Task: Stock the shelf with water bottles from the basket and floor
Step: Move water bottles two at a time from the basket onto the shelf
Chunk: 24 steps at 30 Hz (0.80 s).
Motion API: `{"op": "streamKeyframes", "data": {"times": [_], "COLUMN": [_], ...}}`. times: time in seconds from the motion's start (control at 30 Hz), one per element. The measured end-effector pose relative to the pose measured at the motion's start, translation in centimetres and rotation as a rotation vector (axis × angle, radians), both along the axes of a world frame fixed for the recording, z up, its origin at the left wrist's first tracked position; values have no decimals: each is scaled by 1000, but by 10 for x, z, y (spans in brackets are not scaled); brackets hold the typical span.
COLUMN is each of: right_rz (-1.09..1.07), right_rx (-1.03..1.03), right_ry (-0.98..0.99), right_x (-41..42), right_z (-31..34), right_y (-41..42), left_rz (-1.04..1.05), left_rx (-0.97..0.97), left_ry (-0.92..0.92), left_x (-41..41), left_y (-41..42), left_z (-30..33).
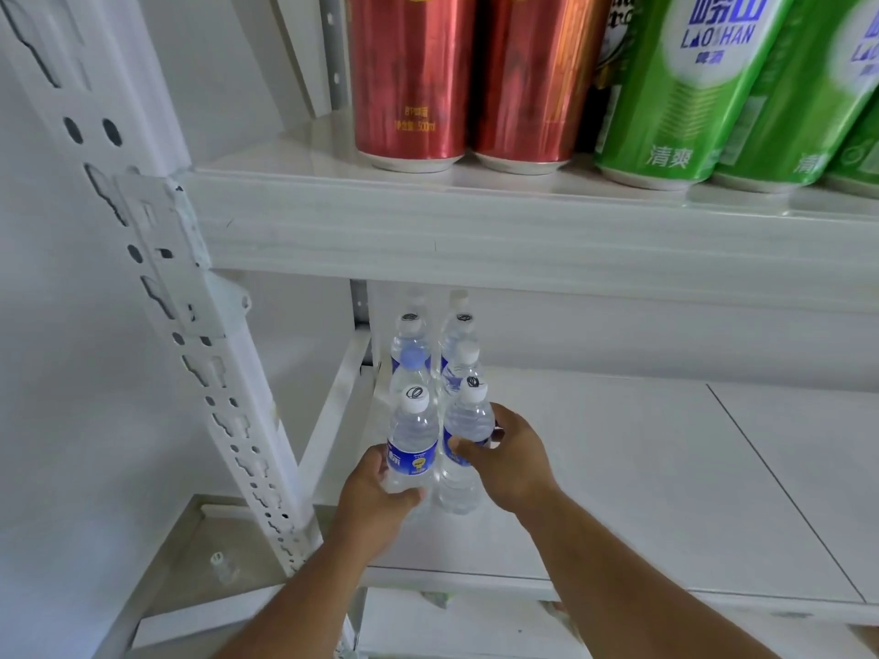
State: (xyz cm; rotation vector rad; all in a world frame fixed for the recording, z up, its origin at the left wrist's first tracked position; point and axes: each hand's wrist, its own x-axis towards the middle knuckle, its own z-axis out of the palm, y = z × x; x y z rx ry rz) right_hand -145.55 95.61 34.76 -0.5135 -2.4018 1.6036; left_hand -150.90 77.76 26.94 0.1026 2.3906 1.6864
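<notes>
We see two water bottles at the front of a double row on the lower white shelf (618, 468), each held by one hand. The front-left bottle (413, 444), white cap and blue label, stands upright with our left hand (376, 501) wrapped round its lower body — thumb across the front below the label, fingers curled behind. The front-right bottle (466, 449), also white-capped, stands just beside it, nearly touching; our right hand (513, 463) grips it at label height, thumb on the near face and fingers curved round the far side. Whether either bottle's base rests fully on the shelf board we cannot tell, since the hands cover that part. Behind these two, more water bottles (411, 344) stand in two files running toward the back corner of the shelf — one of them has a blue cap (412, 359), the rest white. The row sits at the far left end of the shelf, beside the white perforated upright (200, 325) of the rack. On the upper shelf (475, 221) stand two red cans (414, 78) side by side, and to their right green cans (689, 88) marked LAOSHAN. Below left, on the grey floor (200, 554), lies a small clear object, too blurred to identify.
</notes>
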Motion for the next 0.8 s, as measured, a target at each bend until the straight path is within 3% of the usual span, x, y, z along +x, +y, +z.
{"op": "streamKeyframes", "data": {"times": [0.5,0.8], "right_rz": [50,43], "right_rx": [61,34], "right_ry": [35,10], "right_x": [-9,-2], "right_z": [-10,-8], "right_y": [10,7], "left_rz": [-25,-48], "left_rx": [-17,25], "left_ry": [61,-16], "left_x": [-18,-13], "left_y": [5,1], "left_z": [-1,-5]}}
